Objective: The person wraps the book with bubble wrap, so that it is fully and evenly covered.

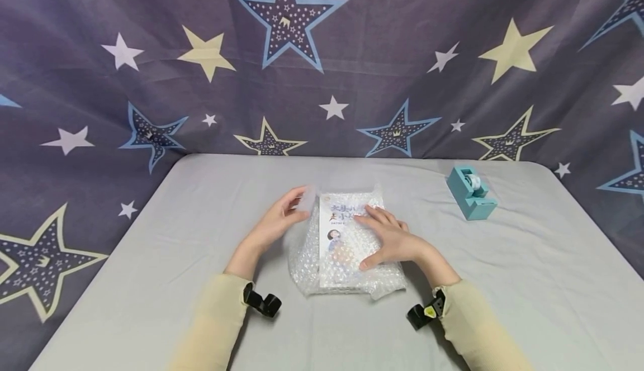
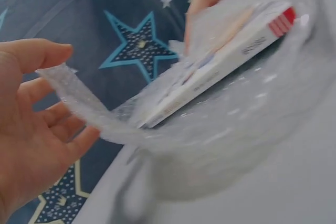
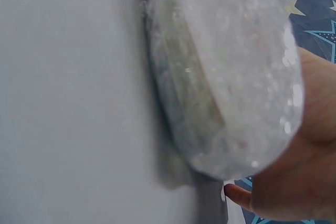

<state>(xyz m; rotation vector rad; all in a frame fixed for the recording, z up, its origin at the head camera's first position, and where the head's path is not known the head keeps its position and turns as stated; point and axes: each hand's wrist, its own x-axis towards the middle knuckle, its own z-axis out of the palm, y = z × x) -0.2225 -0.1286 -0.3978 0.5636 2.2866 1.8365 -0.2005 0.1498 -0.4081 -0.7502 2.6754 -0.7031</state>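
Note:
A white book (image 1: 332,251) with a printed cover lies on a sheet of bubble wrap (image 1: 305,270); part of the wrap is folded over the cover's right side. My left hand (image 1: 278,217) holds the raised left edge of the wrap between thumb and fingers. In the left wrist view, the wrap curves up from that hand (image 2: 47,114) beside the book's spine (image 2: 210,77). My right hand (image 1: 392,238) rests spread over the wrapped right side of the cover. The right wrist view shows the wrap (image 3: 241,77) bulging round the book's edge, hiding most of the right fingers.
A teal tape dispenser (image 1: 470,193) with a roll of tape stands at the back right of the table (image 1: 151,281), which has a pale grey cloth. Behind the table hangs a dark curtain (image 1: 352,36) with stars. Black wrist cameras (image 1: 264,304) sit at both sleeves.

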